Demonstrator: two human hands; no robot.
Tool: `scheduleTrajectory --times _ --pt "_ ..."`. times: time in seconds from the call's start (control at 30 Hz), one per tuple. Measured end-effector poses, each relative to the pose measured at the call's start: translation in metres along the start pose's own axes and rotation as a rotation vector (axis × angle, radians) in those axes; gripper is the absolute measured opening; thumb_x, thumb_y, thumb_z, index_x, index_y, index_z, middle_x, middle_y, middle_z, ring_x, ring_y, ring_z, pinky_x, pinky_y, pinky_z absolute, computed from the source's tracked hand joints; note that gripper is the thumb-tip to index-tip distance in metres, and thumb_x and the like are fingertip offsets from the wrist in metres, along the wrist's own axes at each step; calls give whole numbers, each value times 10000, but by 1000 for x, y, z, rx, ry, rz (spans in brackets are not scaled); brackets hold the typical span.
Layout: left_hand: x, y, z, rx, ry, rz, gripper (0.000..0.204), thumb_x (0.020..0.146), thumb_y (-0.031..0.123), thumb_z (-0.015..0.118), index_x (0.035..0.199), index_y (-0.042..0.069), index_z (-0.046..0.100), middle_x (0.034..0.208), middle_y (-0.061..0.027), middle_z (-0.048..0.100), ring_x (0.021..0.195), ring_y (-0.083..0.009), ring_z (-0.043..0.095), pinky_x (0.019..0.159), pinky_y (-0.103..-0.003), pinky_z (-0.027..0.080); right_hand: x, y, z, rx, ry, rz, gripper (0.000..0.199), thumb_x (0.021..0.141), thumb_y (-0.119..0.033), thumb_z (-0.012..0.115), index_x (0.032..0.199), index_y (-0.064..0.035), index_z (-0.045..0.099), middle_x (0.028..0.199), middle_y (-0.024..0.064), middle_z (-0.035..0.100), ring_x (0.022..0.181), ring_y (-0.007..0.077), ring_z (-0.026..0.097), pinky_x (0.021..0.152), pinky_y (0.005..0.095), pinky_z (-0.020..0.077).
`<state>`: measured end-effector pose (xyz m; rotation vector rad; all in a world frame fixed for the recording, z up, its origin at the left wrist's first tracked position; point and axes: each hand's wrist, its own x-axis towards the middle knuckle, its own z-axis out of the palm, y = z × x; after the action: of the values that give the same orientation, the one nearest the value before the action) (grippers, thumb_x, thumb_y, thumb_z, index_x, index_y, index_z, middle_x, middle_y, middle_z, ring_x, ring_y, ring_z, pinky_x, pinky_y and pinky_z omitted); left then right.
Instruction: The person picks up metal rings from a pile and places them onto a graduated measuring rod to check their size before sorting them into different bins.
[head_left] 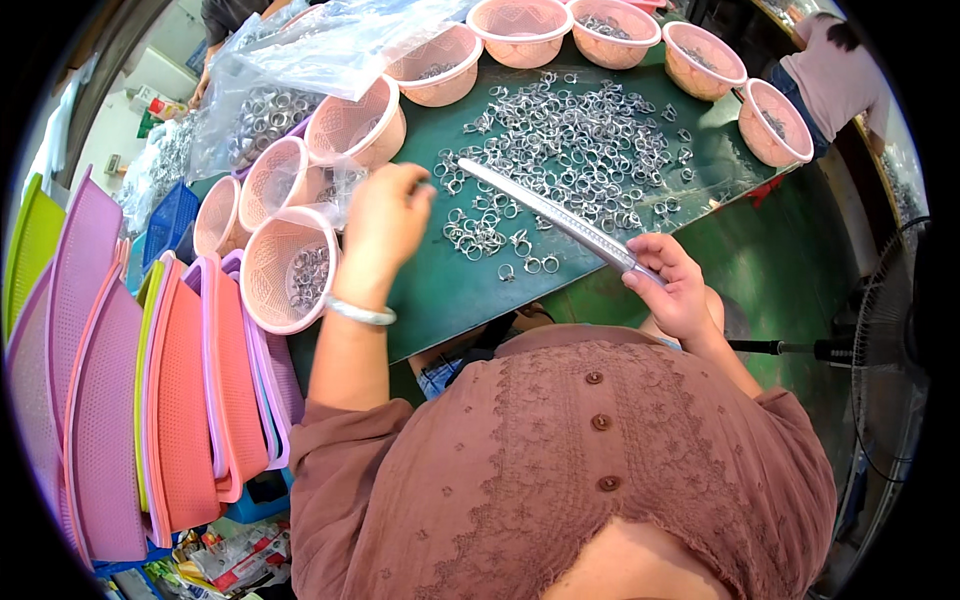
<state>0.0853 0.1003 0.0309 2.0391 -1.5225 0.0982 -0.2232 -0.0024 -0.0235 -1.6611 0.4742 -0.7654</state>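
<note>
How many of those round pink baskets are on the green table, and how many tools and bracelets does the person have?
Round pink baskets: 9
Long metal rod in the right hand: 1
Silver bracelet on the left hand's wrist: 1
Total: 11
The small metal rings are too many to count.

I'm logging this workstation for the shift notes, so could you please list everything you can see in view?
metal rings: many, silver, spread over the green table
tapered rod: one, silver, slanting over the rings
round baskets: about ten, pink, ringing the table's left and far edges, several with rings inside
plastic bags: clear, far left, one holding rings
flat trays: a stack on edge, pink, orange, purple and green, left
fan: one, dark, right edge
another person: pink top, far right
bracelet: one, silver, on the left wrist
left hand: over the rings' left edge
right hand: grip on the rod's near end
</note>
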Motion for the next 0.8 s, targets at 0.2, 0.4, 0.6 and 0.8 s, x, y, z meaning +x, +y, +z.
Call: scheduleTrajectory --times 0.2,0.4,0.6,0.8 --pt "-3 -1 40 100 -329 -147 194 712 180 647 843 39 622 843 -155 578 823 -322 559 722 -387 443 -1 -1 -2 8 5 5 294 779 33 579 1049 8 465 795 43 588 714 47 491 636 180 387" --pt "2 -15 46 -437 -240 -423 155 799 154 568 779 3 596 710 -93 596 642 -208 589 582 -310 459 -1 1 -3 24 -9 29 284 779 34 579 1040 10 471 822 55 601 737 55 511 651 186 400" --pt "0 -10 35 -1407 -169 -676 141 870 145 510 898 23 574 760 -52 607 647 -131 592 585 -233 493 2 0 1 -20 -39 35 270 780 30 574 1033 13 480 851 73 614 778 73 542 695 207 426" --pt "-8 -2 43 -1646 -122 -501 152 859 53 496 991 -5 543 945 -107 599 834 -194 606 757 -301 516 3 -2 2 -32 -32 34 265 779 27 578 1027 13 485 847 77 618 772 78 549 691 209 430"
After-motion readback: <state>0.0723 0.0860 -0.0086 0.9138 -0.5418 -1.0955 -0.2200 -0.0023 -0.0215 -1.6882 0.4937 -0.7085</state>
